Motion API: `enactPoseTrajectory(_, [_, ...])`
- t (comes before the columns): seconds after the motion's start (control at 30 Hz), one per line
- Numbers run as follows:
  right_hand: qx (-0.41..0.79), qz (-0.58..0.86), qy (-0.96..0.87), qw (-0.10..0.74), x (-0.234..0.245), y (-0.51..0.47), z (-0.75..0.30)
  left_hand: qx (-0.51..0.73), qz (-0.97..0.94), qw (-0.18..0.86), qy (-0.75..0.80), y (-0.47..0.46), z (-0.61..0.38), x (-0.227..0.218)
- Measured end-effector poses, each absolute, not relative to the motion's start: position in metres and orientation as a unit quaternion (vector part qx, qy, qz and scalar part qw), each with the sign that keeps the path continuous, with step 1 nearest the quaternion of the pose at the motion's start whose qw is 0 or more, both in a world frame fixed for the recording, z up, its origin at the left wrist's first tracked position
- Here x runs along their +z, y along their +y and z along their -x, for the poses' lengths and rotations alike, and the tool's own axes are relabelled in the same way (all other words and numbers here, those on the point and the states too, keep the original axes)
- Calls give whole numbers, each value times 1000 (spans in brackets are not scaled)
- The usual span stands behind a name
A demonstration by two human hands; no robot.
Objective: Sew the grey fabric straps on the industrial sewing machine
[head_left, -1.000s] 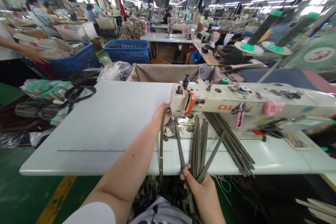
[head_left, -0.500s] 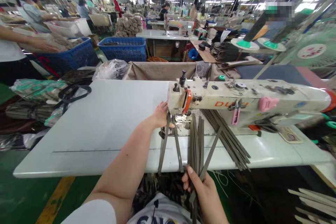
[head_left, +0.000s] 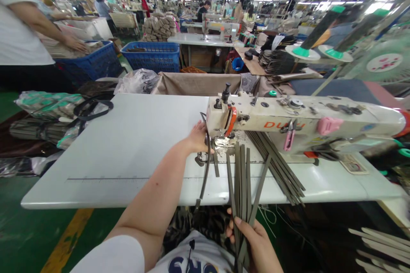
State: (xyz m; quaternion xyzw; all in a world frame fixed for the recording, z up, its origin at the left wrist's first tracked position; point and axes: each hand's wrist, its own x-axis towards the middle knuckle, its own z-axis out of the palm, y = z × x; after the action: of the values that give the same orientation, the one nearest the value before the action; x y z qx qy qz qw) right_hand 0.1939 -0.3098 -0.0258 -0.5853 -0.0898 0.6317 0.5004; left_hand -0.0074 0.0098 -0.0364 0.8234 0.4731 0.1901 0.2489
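My left hand [head_left: 196, 138] lies on the table beside the sewing machine's needle area, fingers stretched out and thumb apart. The machine head hides part of the fingertips. A dark olive strip [head_left: 207, 170] runs down past this hand and over the table's front edge, its upper end curling above the fingers. A shorter strip end [head_left: 216, 166] lies just right of the thumb, near the metal plate [head_left: 224, 143]. At the front edge my right hand [head_left: 251, 234] is closed around a bundle of olive strips [head_left: 241, 179] whose far ends rest on the table.
The sewing machine [head_left: 288, 123] spans the table's right side, with pink thread snips [head_left: 290, 136] hung on it. More strips [head_left: 282, 170] lie under its arm. Blue baskets [head_left: 152, 56] stand behind. At left, a person's arm [head_left: 48, 21] reaches into a basket.
My right hand has shifted slightly down and right, with one more strip now beside its bundle. The strip by my left hand has curled upward. The person at left has moved closer.
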Motion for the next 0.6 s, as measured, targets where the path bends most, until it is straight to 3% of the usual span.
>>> enactPoseTrajectory(0.6, [621,608,-173,465,-30,-316,-200,177,-804,224,521,8,8,-27])
